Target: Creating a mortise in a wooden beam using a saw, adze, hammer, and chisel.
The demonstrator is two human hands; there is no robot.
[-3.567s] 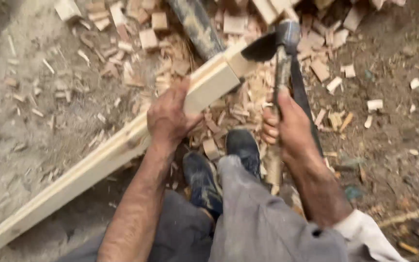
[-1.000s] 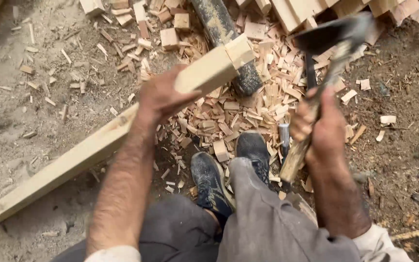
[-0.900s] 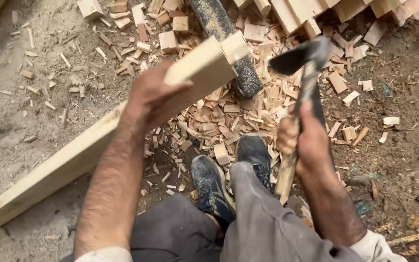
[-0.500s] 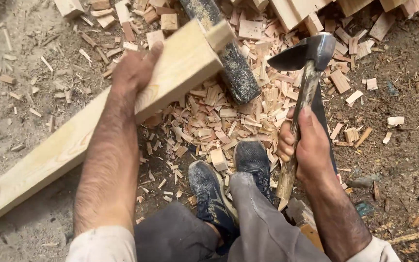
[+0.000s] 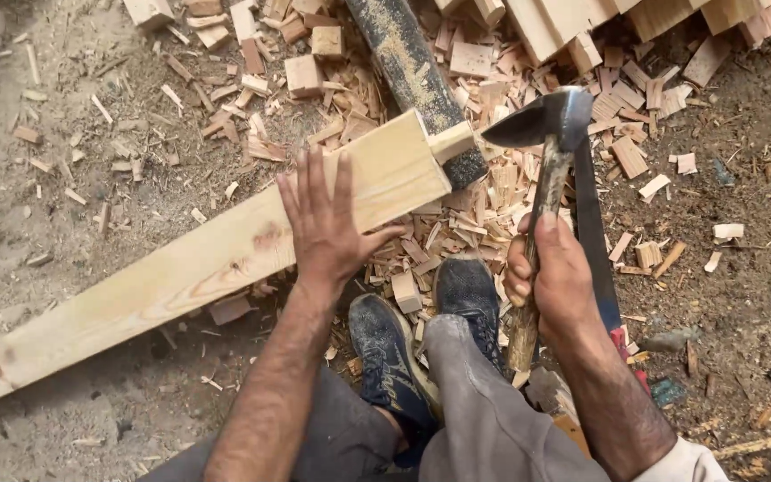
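Pale plank [image 5: 180, 268], long, slanting from 8 o'clock to 1 o'clock, narrow tenon cut at far end, hatchet [image 5: 542, 170] upright at 3 o'clock, dark head up.

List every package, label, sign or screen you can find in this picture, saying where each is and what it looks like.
None in view: no package, label, sign or screen.
Only bare wood and tools: a pale plank under the left hand, a hatchet in the right hand, and wood chips on the ground.
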